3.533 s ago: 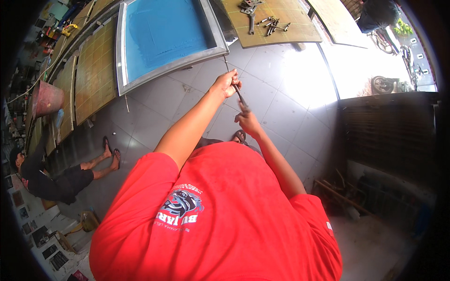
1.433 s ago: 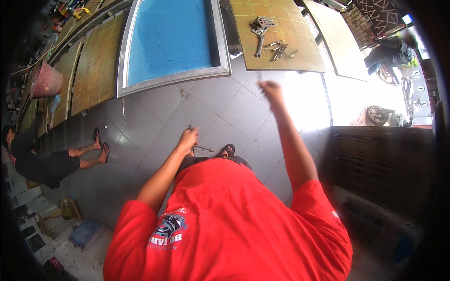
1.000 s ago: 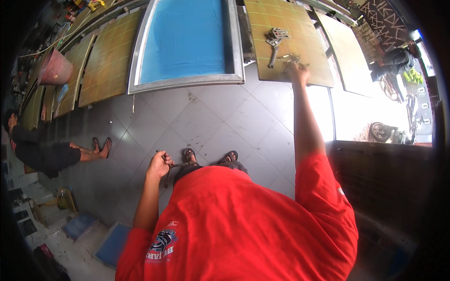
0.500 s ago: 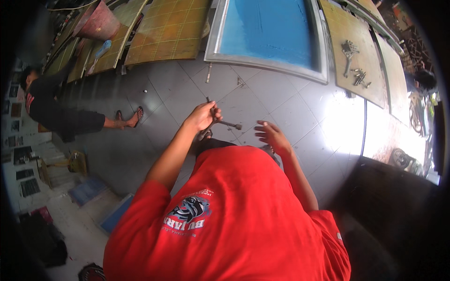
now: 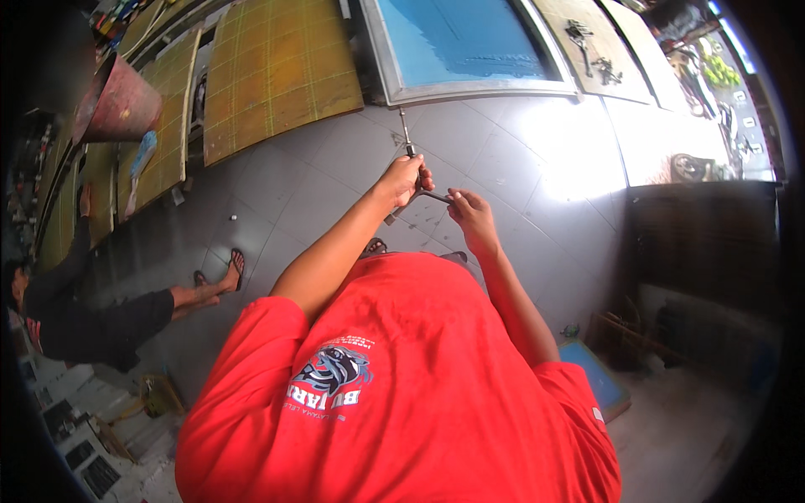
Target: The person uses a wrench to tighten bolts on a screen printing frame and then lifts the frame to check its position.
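My left hand (image 5: pixel 407 179) is closed around a dark three-armed Y-shaped socket wrench (image 5: pixel 435 196) near its hub. The wrench's far end meets, or comes very close to, a thin metal rod (image 5: pixel 404 126) that sticks out from the near edge of a frame. That frame (image 5: pixel 490 89) is pale metal around a blue sheet (image 5: pixel 457 42). With its fingers closed, my right hand (image 5: pixel 472 220) grips the tip of the wrench's right arm. The third arm points down and left below my left hand.
Yellow-lined boards (image 5: pixel 285 80) stand left of the frame. A reddish bucket (image 5: pixel 126 101) and a blue-handled brush (image 5: pixel 142 155) are further left. Metal tools (image 5: pixel 580 38) lie on a board at the right. Another person (image 5: pixel 101 323) in dark clothes is at the left, above grey floor tiles (image 5: pixel 335 159).
My left hand has moved forward, bringing the wrench to the rod's end. My right hand was apart with its fingers open and now grips a wrench arm. The whole view has turned.
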The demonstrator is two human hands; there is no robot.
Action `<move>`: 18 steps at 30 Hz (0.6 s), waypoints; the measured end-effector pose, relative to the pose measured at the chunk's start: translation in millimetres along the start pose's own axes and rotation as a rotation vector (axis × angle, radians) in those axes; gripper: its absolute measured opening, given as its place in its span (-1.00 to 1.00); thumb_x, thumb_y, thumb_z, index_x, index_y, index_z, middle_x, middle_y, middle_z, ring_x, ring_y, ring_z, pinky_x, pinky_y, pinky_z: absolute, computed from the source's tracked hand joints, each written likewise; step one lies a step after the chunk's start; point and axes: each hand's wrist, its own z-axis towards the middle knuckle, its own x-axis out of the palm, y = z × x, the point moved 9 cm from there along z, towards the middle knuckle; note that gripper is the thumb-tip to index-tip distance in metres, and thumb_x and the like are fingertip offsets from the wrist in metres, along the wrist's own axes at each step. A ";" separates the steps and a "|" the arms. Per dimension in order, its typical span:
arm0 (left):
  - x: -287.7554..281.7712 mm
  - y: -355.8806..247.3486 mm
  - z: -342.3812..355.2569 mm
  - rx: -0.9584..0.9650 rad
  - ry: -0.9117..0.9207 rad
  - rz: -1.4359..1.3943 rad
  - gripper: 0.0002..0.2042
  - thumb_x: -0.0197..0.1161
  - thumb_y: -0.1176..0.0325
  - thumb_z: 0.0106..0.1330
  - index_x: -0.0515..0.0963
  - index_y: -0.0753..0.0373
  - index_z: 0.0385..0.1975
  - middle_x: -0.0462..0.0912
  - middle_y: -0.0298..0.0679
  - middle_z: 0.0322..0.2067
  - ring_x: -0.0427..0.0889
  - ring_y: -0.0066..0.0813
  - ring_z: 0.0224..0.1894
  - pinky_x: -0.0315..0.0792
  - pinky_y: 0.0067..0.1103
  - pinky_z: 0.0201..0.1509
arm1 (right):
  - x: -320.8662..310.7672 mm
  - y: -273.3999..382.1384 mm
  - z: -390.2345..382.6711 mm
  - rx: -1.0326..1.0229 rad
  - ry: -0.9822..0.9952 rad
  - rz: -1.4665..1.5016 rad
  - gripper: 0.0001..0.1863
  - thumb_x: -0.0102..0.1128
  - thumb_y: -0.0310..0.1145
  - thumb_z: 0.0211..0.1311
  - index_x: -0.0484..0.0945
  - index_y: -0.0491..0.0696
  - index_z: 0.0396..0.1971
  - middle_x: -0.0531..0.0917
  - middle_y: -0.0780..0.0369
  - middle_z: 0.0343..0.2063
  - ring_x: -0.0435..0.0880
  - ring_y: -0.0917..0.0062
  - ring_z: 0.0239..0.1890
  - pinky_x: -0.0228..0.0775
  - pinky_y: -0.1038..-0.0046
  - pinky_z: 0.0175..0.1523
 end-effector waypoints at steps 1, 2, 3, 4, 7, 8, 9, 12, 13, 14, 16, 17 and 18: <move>1.3 -1.6 0.3 0.005 0.003 0.002 -0.80 -0.06 0.28 0.39 0.29 0.26 -0.43 0.42 -0.19 -0.51 0.43 -0.41 -0.53 0.50 -0.38 -0.31 | 0.1 0.8 0.4 -0.001 -0.014 0.011 -0.70 0.04 -0.30 0.30 0.49 -0.21 -0.12 0.55 0.27 -0.29 0.51 0.68 -0.31 0.42 0.65 -0.16; -1.2 -1.8 2.0 -0.010 0.005 -0.025 -0.80 -0.07 0.29 0.39 0.29 0.27 -0.42 0.42 -0.19 -0.52 0.43 -0.40 -0.55 0.51 -0.37 -0.31 | 3.5 -0.1 -0.2 0.001 -0.023 0.029 -0.70 0.05 -0.30 0.30 0.49 -0.22 -0.13 0.55 0.26 -0.29 0.51 0.68 -0.31 0.42 0.65 -0.16; -2.7 -1.7 4.6 -0.032 0.009 -0.037 -0.80 -0.07 0.29 0.39 0.29 0.27 -0.42 0.42 -0.19 -0.52 0.43 -0.40 -0.55 0.51 -0.37 -0.30 | 4.5 1.5 -0.4 -0.009 -0.038 0.034 -0.70 0.05 -0.30 0.29 0.50 -0.22 -0.14 0.56 0.27 -0.29 0.51 0.68 -0.31 0.42 0.65 -0.16; -3.6 -1.2 7.3 -0.052 0.011 -0.050 -0.80 -0.07 0.29 0.40 0.29 0.27 -0.42 0.42 -0.19 -0.52 0.43 -0.41 -0.55 0.51 -0.37 -0.30 | 4.8 3.8 0.1 -0.019 -0.052 0.038 -0.70 0.06 -0.30 0.29 0.50 -0.23 -0.15 0.56 0.27 -0.30 0.51 0.68 -0.32 0.42 0.65 -0.16; 0.3 -2.9 4.7 -0.093 0.006 -0.064 -0.78 -0.09 0.28 0.40 0.29 0.27 -0.44 0.41 -0.19 -0.53 0.42 -0.40 -0.56 0.51 -0.38 -0.32 | 3.8 3.9 -0.2 -0.014 -0.089 0.067 -0.71 0.08 -0.30 0.28 0.50 -0.23 -0.17 0.56 0.26 -0.30 0.51 0.68 -0.32 0.42 0.64 -0.17; 0.6 -1.8 5.5 -0.109 -0.008 -0.081 -0.77 -0.11 0.28 0.41 0.28 0.27 -0.45 0.39 -0.20 -0.56 0.41 -0.40 -0.57 0.50 -0.39 -0.35 | 4.1 3.1 -0.6 -0.006 -0.097 0.078 -0.71 0.08 -0.30 0.27 0.50 -0.23 -0.17 0.57 0.26 -0.31 0.51 0.68 -0.32 0.42 0.64 -0.17; 0.2 -0.9 6.0 -0.124 -0.021 -0.099 -0.76 -0.12 0.27 0.41 0.28 0.27 -0.47 0.38 -0.22 -0.58 0.40 -0.40 -0.59 0.49 -0.41 -0.39 | 4.2 1.4 -1.3 0.012 -0.102 0.132 -0.71 0.08 -0.30 0.27 0.49 -0.22 -0.17 0.57 0.26 -0.31 0.52 0.67 -0.33 0.42 0.64 -0.18; 2.0 -3.8 8.0 -0.109 0.036 -0.137 -0.75 -0.11 0.27 0.41 0.29 0.27 -0.49 0.37 -0.22 -0.58 0.39 -0.43 -0.58 0.49 -0.41 -0.36 | 5.2 -3.2 -2.4 0.043 -0.068 0.341 -0.72 0.06 -0.32 0.28 0.46 -0.21 -0.14 0.57 0.25 -0.29 0.53 0.65 -0.32 0.43 0.64 -0.18; 2.0 -5.6 10.0 -0.112 0.052 -0.154 -0.75 -0.10 0.27 0.41 0.29 0.27 -0.48 0.38 -0.22 -0.55 0.39 -0.45 -0.57 0.49 -0.41 -0.31 | 7.9 -3.2 -2.1 0.035 -0.023 0.442 -0.72 0.05 -0.33 0.29 0.44 -0.21 -0.12 0.56 0.24 -0.27 0.53 0.64 -0.30 0.43 0.64 -0.18; 0.5 -9.5 11.8 -0.112 0.064 -0.172 -0.76 -0.09 0.27 0.41 0.30 0.27 -0.48 0.39 -0.21 -0.53 0.39 -0.47 -0.56 0.49 -0.41 -0.27 | 16.2 2.1 -4.4 0.028 0.025 0.543 -0.71 0.03 -0.34 0.30 0.42 -0.21 -0.10 0.55 0.23 -0.25 0.53 0.63 -0.28 0.43 0.65 -0.17; -0.7 -10.2 13.4 -0.117 0.079 -0.205 -0.76 -0.08 0.27 0.40 0.31 0.27 -0.48 0.38 -0.22 -0.51 0.37 -0.51 -0.56 0.48 -0.42 -0.22 | 22.8 10.1 -13.2 0.014 0.035 0.660 -0.68 -0.03 -0.31 0.33 0.38 -0.18 -0.02 0.52 0.24 -0.23 0.51 0.62 -0.26 0.43 0.60 -0.13; -0.1 -9.8 13.7 -0.119 0.079 -0.222 -0.76 -0.08 0.27 0.41 0.31 0.27 -0.48 0.37 -0.23 -0.52 0.35 -0.53 -0.57 0.48 -0.43 -0.22 | 31.4 19.0 -21.2 0.006 0.043 0.718 -0.66 -0.06 -0.29 0.34 0.36 -0.16 0.01 0.51 0.25 -0.22 0.49 0.62 -0.25 0.43 0.58 -0.10; 1.4 -8.8 15.1 -0.122 0.081 -0.238 -0.75 -0.08 0.27 0.41 0.31 0.27 -0.49 0.36 -0.24 -0.52 0.34 -0.55 -0.58 0.48 -0.44 -0.21 | 40.8 23.9 -30.3 0.021 0.066 0.770 -0.65 -0.08 -0.27 0.35 0.34 -0.13 0.04 0.49 0.26 -0.23 0.48 0.63 -0.26 0.41 0.56 -0.10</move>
